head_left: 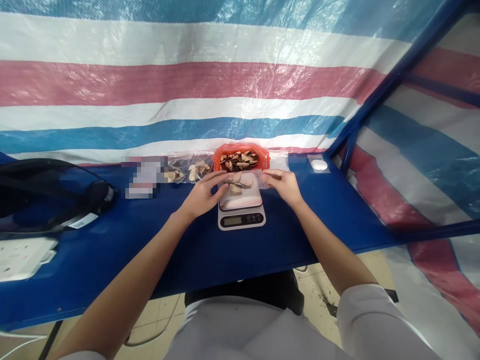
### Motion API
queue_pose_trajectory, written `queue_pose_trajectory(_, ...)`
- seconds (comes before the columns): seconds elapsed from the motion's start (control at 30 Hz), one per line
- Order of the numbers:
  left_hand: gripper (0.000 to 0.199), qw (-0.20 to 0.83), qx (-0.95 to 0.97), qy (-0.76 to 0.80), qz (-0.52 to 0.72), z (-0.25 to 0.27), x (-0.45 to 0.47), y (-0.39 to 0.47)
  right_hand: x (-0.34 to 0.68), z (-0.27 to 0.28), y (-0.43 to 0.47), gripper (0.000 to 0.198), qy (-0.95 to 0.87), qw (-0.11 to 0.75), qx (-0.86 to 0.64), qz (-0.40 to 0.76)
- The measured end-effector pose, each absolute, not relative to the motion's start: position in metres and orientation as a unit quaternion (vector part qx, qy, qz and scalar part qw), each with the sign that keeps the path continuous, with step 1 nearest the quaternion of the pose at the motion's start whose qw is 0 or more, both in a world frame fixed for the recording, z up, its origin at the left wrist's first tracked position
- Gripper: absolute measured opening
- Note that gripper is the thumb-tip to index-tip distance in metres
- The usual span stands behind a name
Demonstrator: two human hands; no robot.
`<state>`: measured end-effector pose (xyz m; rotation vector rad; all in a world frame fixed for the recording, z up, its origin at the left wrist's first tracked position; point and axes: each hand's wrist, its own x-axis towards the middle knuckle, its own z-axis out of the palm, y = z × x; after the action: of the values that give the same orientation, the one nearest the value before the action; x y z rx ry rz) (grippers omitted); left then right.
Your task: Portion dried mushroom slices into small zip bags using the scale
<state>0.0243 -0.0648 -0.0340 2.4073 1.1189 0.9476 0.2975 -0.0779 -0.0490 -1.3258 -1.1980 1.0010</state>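
Between my hands a clear plastic bag [242, 184] with a few pale dried slices in it is held over the platform of a white digital scale [242, 223]. My left hand [204, 195] pinches the bag's left end, thumb and fingers close together. At the other end, the fingers of my right hand [283, 186] are closed on the bag's edge. Whether the bag rests on the scale or hangs just above it, I cannot tell. Right behind it sits an open red plastic bag [242, 159] full of brown-edged dried slices.
Two clear bags of slices, one nearer [198, 170] and one farther left [174, 175], lie beside a blurred packet [142, 177]. A small white oval object [319, 165] lies right. Black headgear [56, 195] and a white power strip [26, 257] occupy the blue table's [150, 245] left.
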Motion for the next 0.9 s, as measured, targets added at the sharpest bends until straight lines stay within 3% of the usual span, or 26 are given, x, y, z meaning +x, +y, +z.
queue_pose_trajectory(0.37,0.048,0.176,0.849,0.38,0.322,-0.039,0.027,-0.063,0.298,-0.046,-0.08,0.047,-0.449,0.525,-0.502,0.52)
queue_pose_trajectory(0.73,0.038,0.172,0.838,0.407,0.321,-0.019,0.039,-0.054,0.3,-0.021,-0.073,0.04,-0.525,0.514,-0.479,0.481)
queue_pose_trajectory(0.9,0.033,0.244,0.812,0.401,0.347,-0.007,0.054,-0.04,0.296,-0.006,-0.063,0.035,-0.599,0.51,-0.44,0.432)
